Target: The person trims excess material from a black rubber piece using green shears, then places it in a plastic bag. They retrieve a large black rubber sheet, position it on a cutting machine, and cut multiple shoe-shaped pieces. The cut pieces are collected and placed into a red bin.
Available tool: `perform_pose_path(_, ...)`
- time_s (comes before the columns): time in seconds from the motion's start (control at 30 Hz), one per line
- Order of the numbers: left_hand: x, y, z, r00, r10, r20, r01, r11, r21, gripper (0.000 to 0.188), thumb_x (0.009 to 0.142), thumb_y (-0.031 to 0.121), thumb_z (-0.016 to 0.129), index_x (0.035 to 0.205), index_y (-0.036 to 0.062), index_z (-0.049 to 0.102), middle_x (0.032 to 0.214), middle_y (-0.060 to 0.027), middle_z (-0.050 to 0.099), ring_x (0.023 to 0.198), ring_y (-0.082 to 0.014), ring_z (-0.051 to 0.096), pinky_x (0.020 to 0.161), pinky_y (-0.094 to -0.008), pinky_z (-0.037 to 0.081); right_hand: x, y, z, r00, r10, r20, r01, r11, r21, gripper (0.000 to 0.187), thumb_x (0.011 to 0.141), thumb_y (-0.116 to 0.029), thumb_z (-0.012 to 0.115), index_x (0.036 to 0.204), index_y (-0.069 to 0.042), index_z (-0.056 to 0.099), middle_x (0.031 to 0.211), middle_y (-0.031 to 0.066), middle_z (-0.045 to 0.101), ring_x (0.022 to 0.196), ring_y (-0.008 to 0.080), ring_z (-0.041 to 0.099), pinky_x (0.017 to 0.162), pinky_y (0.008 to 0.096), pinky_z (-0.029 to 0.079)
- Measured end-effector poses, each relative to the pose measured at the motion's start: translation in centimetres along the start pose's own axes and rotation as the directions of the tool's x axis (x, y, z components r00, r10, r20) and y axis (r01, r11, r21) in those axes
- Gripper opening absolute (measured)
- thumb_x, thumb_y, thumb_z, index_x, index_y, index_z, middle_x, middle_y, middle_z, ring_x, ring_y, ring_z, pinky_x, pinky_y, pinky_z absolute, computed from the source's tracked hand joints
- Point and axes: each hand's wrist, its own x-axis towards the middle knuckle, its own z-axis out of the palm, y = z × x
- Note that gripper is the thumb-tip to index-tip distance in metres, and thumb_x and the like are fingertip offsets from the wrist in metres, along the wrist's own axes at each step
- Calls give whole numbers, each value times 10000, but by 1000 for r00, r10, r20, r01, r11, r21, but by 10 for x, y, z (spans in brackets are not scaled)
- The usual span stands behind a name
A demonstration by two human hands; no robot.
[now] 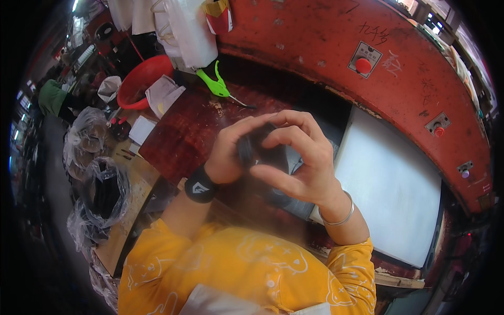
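Both hands meet close under the camera, over a dark red machine bed (184, 131). My left hand (231, 152) and my right hand (302, 163) together hold a small black round part (257, 149), with fingers curled around its rim. A black wristband sits on my left wrist and a silver bangle on my right. Yellow sleeves cover both forearms. Much of the black part is hidden by my fingers.
A big red machine housing (336, 47) with red push buttons (363, 65) arcs behind. A white flat plate (388, 184) lies to the right. A green-handled tool (216, 84), a red basin (142, 79), papers and clear bags holding black parts (102, 189) are to the left.
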Motion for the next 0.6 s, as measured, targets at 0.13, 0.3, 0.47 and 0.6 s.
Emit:
perform_pose_path(0.13, 0, 1, 1, 1000, -18, -11, 18, 1000, 1, 457, 772, 14, 625, 1224, 22, 553, 1175, -106, 604, 1069, -173, 572, 907, -305, 458, -1, -3, 0, 1000, 23, 11, -23, 1000, -19, 261, 683, -124, 748, 881, -64, 589, 1031, 137, 570, 874, 287, 610, 721, 326, 508)
perform_pose_path(0.3, 1, -1, 3, 999, -35, -4, 35, 997, -66, 425, 788, -18, 592, 1210, 22, 560, 1114, -76, 606, 1020, -148, 573, 868, -282, 462, -2, -4, 2, 999, 49, -2, -48, 997, 52, 230, 691, -60, 682, 901, -61, 588, 1036, 140, 559, 868, 284, 609, 719, 329, 507)
perform_pose_path(0.47, -3, -4, 3, 1000, -30, -3, 30, 998, -46, 366, 805, -41, 563, 1166, 9, 576, 1037, -47, 591, 950, -114, 560, 813, -255, 461, -2, -3, 3, 1000, -26, 11, 26, 1000, 4, 229, 677, -44, 659, 895, -65, 594, 1064, 144, 545, 845, 262, 605, 712, 318, 502)
perform_pose_path(0.6, -4, -8, 2, 999, -41, 14, 42, 991, -125, 330, 823, -33, 549, 1150, 5, 578, 1047, -42, 590, 957, -111, 556, 817, -254, 460, -3, -2, 0, 998, -36, 48, 34, 999, 35, 237, 680, -79, 700, 891, -55, 595, 1093, 151, 536, 870, 260, 589, 743, 320, 489)
